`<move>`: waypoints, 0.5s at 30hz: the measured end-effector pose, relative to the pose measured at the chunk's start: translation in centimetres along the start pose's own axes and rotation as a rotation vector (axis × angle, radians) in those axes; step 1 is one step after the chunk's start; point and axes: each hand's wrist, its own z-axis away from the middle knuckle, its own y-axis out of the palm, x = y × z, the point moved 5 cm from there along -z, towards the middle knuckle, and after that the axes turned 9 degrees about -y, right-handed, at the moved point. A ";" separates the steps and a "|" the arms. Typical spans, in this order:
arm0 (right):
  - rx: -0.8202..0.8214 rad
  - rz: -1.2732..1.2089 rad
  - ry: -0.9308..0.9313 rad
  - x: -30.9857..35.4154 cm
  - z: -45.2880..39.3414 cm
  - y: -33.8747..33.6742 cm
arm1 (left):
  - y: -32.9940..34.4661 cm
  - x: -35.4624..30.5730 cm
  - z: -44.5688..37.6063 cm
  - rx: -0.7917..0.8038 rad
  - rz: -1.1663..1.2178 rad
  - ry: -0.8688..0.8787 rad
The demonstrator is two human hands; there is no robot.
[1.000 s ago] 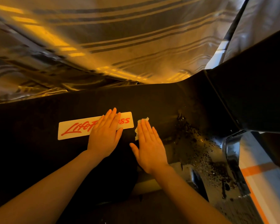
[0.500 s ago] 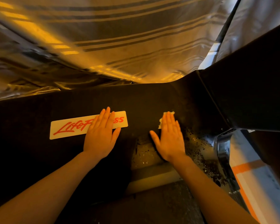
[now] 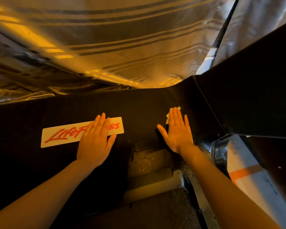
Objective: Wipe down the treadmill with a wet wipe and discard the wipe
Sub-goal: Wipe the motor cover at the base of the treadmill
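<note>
Your right hand (image 3: 178, 131) lies flat w/ fingers straight on the black treadmill hood (image 3: 144, 104), pressing the wet wipe (image 3: 172, 111) under the fingertips — only a crumpled pale edge shows past them, up near the corner where the hood meets the dark upright (image 3: 248, 90). A flat palm makes sense here: it spreads pressure over the wipe so more of it drags on the surface, vs. a pinch that would only clean a thin line.

Your left hand (image 3: 94, 139) is also flat & relaxed, holding nothing, resting across the white logo sticker (image 3: 61, 136) and covering its middle letters. Prob. a brace — you're leaning fwd over the hood, so it takes your weight while the other hand works.

Below the hood, the step area (image 3: 147, 161) looks speckled w/ droplets or grit; can't tell which. Judging by that, wiping isn't done — discard comes later.
</note>
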 end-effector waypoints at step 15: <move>-0.089 -0.124 -0.011 2.8 2.4 1.4 | -0.4 -0.2 0.1 0.037 0.024 -0.012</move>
